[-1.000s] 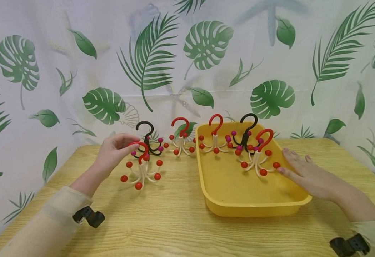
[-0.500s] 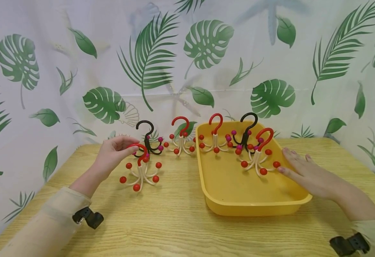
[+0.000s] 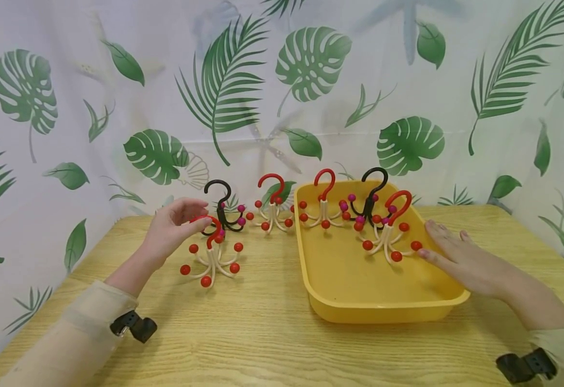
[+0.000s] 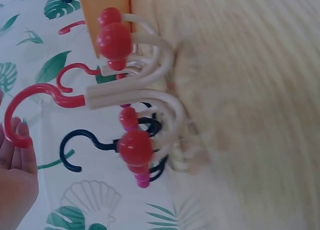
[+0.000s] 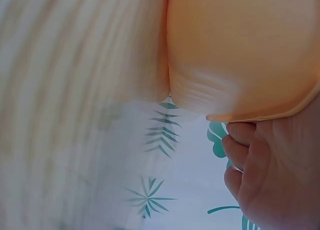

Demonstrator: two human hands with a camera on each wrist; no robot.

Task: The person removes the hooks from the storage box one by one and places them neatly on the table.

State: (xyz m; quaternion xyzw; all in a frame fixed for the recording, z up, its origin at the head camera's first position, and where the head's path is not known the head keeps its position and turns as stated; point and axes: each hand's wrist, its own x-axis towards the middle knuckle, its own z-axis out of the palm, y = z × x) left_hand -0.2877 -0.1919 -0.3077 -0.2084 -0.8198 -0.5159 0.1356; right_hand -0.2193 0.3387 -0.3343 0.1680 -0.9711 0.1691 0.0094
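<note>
Where I am working: a wood-grain table (image 3: 262, 344) is filling the near part of the scene.
Leaf-print sheet (image 3: 262, 156): it is hanging along the far, left and right sides.
Yellow tub (image 3: 383, 314): it is sitting right of centre, holding a pale hook (image 3: 324, 208) far left, a black hook (image 3: 369, 209) far right and a nearer pale hook (image 3: 387, 237) on the right.
Near-left octopus hook (image 3: 211, 257): it is standing on the table, its red top curving up; another black hook (image 3: 221, 216) and another pale hook (image 3: 272, 212) are standing beyond it.
My left hand (image 3: 168, 226): thumb and fingers are bending loosely apart around that red top; whether they are touching it I cannot tell.
My right hand (image 3: 472, 266): fingers are lying straight along the tub's right rim, thumb crossing it.
</note>
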